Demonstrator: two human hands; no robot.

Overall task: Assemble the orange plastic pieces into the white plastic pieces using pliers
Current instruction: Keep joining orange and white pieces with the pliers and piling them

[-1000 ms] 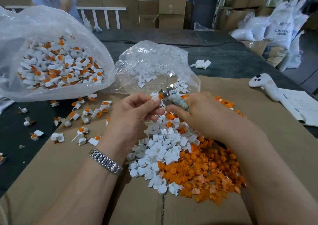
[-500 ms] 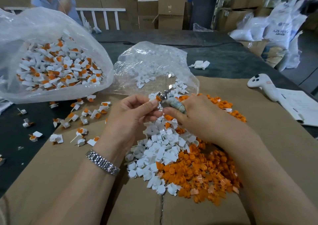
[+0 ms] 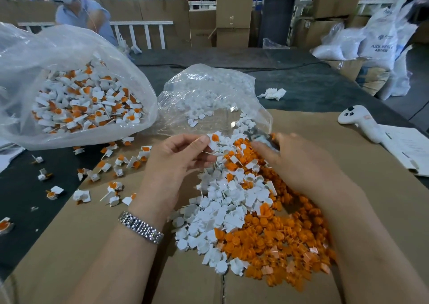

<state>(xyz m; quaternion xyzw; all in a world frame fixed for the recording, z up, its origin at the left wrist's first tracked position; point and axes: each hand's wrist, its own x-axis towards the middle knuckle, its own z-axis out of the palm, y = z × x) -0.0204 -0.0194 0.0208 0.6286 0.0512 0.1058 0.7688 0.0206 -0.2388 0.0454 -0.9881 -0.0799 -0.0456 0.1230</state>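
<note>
Head view: the left hand [image 3: 176, 162] pinches a white piece with an orange insert [image 3: 214, 138] above the mixed pile [image 3: 250, 213] on the cardboard-covered desk [image 3: 348, 141]. The right hand [image 3: 299, 164] grips blurred pliers [image 3: 260, 137]. A white sack [image 3: 380, 43] reads "ABS RESIN" only in part.

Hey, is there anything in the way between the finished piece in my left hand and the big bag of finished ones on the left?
Nothing visible blocks it. The left hand pinches the assembled piece, and the big bag lies to its left with only scattered finished pieces flat on the table between.
</note>
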